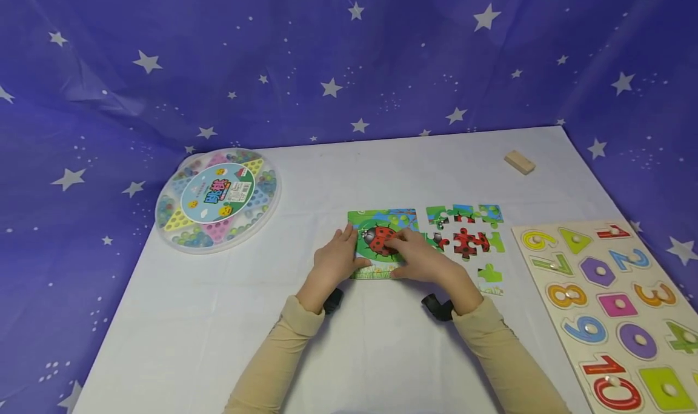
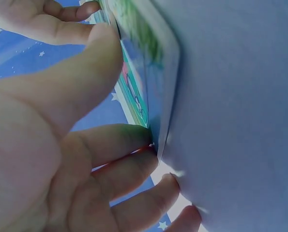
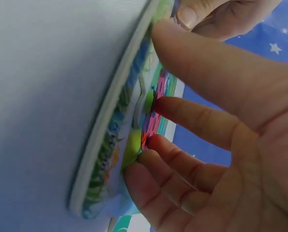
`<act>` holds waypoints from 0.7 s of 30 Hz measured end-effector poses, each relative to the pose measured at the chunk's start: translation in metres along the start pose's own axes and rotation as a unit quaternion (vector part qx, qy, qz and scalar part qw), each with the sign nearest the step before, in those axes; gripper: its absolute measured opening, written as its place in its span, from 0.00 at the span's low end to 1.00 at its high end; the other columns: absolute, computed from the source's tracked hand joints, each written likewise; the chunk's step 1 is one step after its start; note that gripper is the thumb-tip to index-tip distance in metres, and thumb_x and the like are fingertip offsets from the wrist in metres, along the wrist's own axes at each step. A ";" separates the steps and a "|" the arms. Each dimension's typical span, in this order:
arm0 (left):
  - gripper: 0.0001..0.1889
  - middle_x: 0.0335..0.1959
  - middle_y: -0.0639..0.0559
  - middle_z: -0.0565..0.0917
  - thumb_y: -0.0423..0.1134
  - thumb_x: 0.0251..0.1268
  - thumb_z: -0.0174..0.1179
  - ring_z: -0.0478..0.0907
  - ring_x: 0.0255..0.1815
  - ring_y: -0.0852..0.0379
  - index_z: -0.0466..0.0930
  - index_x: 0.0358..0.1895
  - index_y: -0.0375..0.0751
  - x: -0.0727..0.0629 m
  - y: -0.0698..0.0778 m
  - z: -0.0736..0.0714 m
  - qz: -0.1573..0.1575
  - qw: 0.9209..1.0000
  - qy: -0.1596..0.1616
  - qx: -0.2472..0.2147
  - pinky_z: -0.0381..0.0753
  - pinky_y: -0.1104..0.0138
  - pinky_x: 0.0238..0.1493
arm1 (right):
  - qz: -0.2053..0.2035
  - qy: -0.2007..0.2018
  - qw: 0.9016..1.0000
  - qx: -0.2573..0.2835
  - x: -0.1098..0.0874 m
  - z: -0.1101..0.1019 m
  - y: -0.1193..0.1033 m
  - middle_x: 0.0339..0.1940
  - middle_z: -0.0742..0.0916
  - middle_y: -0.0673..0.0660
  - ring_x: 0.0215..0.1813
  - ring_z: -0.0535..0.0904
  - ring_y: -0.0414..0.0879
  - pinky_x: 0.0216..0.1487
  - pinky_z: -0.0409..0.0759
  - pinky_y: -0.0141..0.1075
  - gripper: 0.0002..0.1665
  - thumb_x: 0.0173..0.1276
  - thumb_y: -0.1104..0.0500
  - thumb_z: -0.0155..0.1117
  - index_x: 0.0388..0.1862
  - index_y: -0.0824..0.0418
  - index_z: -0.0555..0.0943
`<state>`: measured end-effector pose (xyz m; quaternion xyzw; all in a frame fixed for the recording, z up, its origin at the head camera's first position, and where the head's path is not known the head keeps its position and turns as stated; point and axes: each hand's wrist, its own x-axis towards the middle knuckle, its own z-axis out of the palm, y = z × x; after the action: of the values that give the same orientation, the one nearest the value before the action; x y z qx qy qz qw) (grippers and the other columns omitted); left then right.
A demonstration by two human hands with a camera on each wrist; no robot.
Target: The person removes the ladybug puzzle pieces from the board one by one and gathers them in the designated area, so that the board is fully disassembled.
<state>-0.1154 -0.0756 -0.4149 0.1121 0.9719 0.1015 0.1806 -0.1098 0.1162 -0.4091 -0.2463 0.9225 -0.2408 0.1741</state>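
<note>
A square ladybug jigsaw board [image 1: 357, 219] lies flat on the white table, its printed red ladybug partly behind my right hand. My left hand [image 1: 337, 257] steadies its left side, fingertips along the edge and thumb at the front rim. In the left wrist view the left fingers [image 2: 127, 145] reach out nearly straight. My right hand [image 1: 417, 256] lies over the board's right half. Its fingertips [image 3: 164, 104] press on the picture face while the thumb [image 3: 175, 41] touches near the front rim. Several loose jigsaw pieces [image 1: 465, 243] lie in rough rows right of the board.
A round clear-lidded marble board game [image 1: 218, 202] lies at the back left. At the right, a wooden number and shape knob puzzle [image 1: 553, 293] covers the table's edge. A small wooden block [image 1: 520, 162] sits at the back right. Starry purple cloth [image 1: 327, 56] hangs behind.
</note>
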 end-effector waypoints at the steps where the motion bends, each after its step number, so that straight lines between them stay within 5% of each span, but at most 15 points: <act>1: 0.44 0.71 0.50 0.49 0.61 0.54 0.55 0.49 0.69 0.51 0.52 0.70 0.42 0.000 0.000 0.000 0.000 1.000 0.000 0.001 0.72 0.52 0.49 | 0.001 0.005 1.000 0.003 -0.001 0.001 0.000 0.57 0.69 0.64 0.59 0.63 0.59 0.53 0.67 0.50 0.36 0.52 0.55 0.72 0.59 0.65 0.71; 8: 0.44 0.71 0.50 0.49 0.60 0.54 0.56 0.49 0.69 0.51 0.52 0.70 0.41 0.000 0.000 0.000 -0.001 1.000 -0.001 0.006 0.73 0.52 0.48 | -0.008 0.020 1.000 0.012 -0.002 0.005 0.000 0.51 0.72 0.59 0.55 0.65 0.56 0.51 0.67 0.49 0.26 0.50 0.59 0.73 0.48 0.60 0.77; 21: 0.43 0.71 0.50 0.48 0.58 0.55 0.56 0.49 0.69 0.51 0.51 0.70 0.40 -0.002 0.001 -0.001 0.007 1.000 -0.004 0.007 0.72 0.54 0.49 | -0.013 0.007 0.998 0.061 -0.004 0.002 0.010 0.46 0.74 0.57 0.45 0.71 0.48 0.45 0.71 0.44 0.27 0.50 0.62 0.72 0.50 0.60 0.74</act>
<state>-0.1140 -0.0753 -0.4130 0.1207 0.9709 0.0955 0.1833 -0.1092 0.1256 -0.4150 -0.2453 0.9041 -0.3003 0.1797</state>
